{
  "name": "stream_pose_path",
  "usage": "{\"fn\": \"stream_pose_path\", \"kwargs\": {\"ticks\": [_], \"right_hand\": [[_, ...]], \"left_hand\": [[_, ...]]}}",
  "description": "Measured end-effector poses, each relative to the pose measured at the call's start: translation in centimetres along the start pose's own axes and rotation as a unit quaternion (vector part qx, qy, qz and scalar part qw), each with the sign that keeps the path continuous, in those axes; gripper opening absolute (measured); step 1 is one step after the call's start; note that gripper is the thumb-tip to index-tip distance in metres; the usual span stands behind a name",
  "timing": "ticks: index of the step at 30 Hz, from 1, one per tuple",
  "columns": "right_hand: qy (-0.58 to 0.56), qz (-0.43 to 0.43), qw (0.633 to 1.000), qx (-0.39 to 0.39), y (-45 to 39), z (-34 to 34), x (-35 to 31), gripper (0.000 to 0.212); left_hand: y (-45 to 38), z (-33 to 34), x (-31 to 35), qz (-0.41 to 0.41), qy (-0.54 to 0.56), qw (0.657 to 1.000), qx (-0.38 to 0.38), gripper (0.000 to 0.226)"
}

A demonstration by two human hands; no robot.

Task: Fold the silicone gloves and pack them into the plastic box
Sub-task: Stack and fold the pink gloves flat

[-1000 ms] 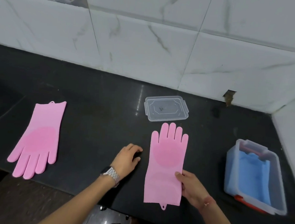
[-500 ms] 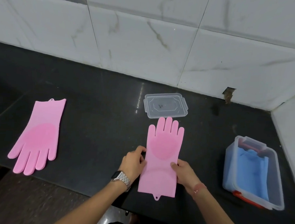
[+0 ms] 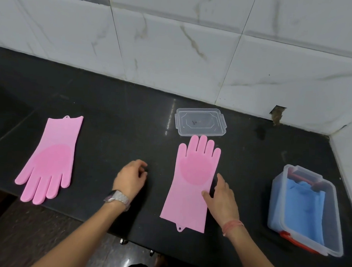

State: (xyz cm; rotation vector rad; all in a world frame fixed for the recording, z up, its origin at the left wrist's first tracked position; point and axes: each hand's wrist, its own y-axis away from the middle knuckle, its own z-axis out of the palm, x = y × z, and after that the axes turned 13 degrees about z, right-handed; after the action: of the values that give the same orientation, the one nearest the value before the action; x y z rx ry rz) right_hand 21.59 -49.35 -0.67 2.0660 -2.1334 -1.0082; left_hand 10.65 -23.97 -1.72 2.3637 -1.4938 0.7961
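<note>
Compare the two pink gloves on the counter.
The left glove lies with its fingers toward the person and its cuff toward the wall; the middle glove points the other way, fingertips near the clear lid. The left glove lies untouched, while the right hand touches the middle glove's edge. Both are pink, flat, unfolded, with a round darker palm patch and a cuff tab.

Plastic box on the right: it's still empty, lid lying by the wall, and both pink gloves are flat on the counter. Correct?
Not quite. The head view shows the plastic box already holds blue gloves, so it is not empty. The lid does lie by the wall, and both pink gloves lie flat on the counter.
</note>
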Motion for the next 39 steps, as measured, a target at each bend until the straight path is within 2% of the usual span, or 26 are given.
{"fn": "stream_pose_path", "kwargs": {"ticks": [4,10,17,25,28,32,35,37,39], "right_hand": [[0.019,-0.064,0.997,0.023,0.3,-0.2,-0.1,0.072],[0.026,-0.102,0.994,-0.017,1.0,0.6,-1.3,0.071],[0.026,-0.12,0.991,-0.05,1.6,1.7,-2.0,0.068],[0.027,-0.184,0.981,-0.06,2.7,2.3,-3.3,0.063],[0.044,-0.229,0.972,-0.041,3.1,2.4,-3.9,0.065],[0.067,-0.313,0.947,-0.015,3.8,2.4,-4.8,0.079],[0.096,-0.377,0.921,-0.003,4.4,2.5,-5.7,0.091],[0.107,-0.415,0.904,0.0,4.9,2.5,-6.5,0.08],[0.09,-0.444,0.892,-0.002,5.4,2.4,-7.2,0.052]], "left_hand": [[0.1,-4.4,-5.5,-0.039,-0.095,0.994,0.036,0.028],[1.6,-8.7,-11.9,-0.197,-0.173,0.964,0.047,0.047],[1.3,-10.3,-14.0,-0.203,-0.154,0.966,0.049,0.032],[1.0,-8.3,-8.1,-0.078,-0.052,0.996,-0.014,0.027],[1.0,-7.6,-4.6,-0.004,-0.017,0.998,-0.053,0.023],[1.3,-8.4,-0.2,0.102,0.015,0.987,-0.126,0.022],[1.5,-9.5,2.8,0.184,0.017,0.963,-0.199,0.026],[1.7,-10.2,4.8,0.234,0.007,0.944,-0.231,0.028],[1.9,-11.0,6.4,0.273,0.014,0.932,-0.237,0.03]]}}
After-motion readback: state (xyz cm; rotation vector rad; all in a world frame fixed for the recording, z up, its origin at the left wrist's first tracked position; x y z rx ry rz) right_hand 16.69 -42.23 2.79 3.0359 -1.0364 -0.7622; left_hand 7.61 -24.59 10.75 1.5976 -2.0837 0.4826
